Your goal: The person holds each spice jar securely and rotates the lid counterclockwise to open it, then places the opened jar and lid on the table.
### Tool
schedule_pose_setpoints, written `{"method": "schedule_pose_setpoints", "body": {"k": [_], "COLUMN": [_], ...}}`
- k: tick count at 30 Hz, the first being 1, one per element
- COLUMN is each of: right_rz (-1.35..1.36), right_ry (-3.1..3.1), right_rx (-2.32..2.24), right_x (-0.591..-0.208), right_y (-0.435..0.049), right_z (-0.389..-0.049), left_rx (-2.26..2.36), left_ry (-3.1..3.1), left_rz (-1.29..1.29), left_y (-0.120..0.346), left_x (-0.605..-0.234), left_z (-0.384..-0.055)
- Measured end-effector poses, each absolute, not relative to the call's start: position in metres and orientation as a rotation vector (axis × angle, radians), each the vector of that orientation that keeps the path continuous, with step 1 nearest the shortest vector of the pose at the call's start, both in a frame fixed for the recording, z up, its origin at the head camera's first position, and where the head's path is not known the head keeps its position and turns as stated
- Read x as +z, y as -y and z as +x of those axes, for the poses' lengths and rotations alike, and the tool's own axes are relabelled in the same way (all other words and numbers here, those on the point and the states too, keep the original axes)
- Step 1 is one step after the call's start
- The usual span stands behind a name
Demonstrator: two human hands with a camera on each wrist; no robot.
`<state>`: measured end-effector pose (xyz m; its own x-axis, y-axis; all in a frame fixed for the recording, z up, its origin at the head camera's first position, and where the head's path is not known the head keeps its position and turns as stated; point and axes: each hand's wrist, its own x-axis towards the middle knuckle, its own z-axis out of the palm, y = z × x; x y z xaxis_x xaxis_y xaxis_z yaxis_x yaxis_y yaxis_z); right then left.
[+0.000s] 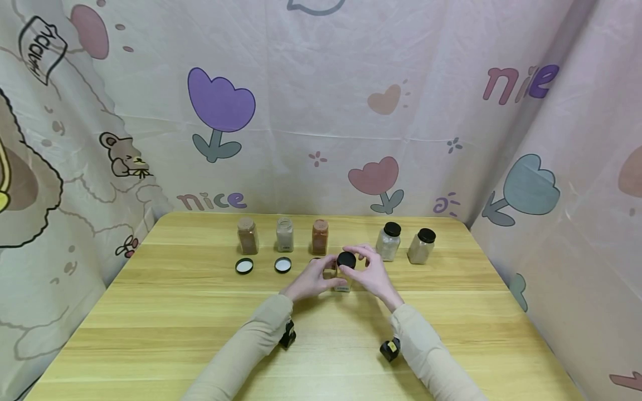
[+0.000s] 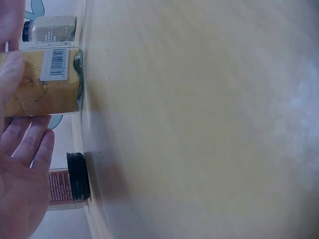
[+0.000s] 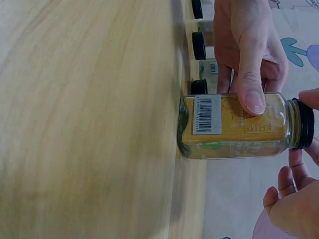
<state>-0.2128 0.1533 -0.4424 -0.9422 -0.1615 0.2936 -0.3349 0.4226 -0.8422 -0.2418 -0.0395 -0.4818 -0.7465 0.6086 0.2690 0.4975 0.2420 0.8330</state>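
Observation:
A square glass jar of yellow powder [image 3: 239, 137] stands upright at the middle of the wooden table [image 1: 200, 323], a barcode label low on its side. My left hand [image 1: 312, 280] holds the jar's body, thumb across the near face and fingers around the far side. From the right, my right hand [image 1: 372, 273] pinches the black screw lid [image 1: 346, 258] between thumb and fingers. In the right wrist view the lid [image 3: 304, 124] sits on the jar's neck.
Behind to the left stand lidless jars of brown [image 1: 248, 239], whitish [image 1: 285, 236] and reddish [image 1: 320, 239] powder. Black lids [image 1: 244, 266] lie before them, one mostly hidden by my left hand. Two black-lidded jars [image 1: 388, 244] [image 1: 421, 248] stand back right. A printed curtain [image 1: 311, 167] surrounds the table.

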Motion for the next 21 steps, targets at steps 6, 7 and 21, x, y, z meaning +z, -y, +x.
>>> {"method": "schedule_pose_setpoints", "body": {"k": [6, 7, 21], "right_rz": [0.439, 0.431, 0.412], "right_ry": [2.53, 2.533, 2.529], "right_rx": [1.556, 1.555, 1.571], "right_x": [-0.4429, -0.4428, -0.4428], "right_y": [-0.1528, -0.1525, -0.152], "right_z": [-0.2127, -0.2124, -0.2129], "left_rx": [1.539, 1.538, 1.542], "left_ry": [-2.391, -2.39, -2.38], "left_rz": [1.071, 1.067, 1.067], "left_y": [0.0389, 0.0389, 0.039], "left_x": [-0.4818, -0.4819, -0.4823], "left_z": [-0.2421, -0.2421, -0.2421]}}
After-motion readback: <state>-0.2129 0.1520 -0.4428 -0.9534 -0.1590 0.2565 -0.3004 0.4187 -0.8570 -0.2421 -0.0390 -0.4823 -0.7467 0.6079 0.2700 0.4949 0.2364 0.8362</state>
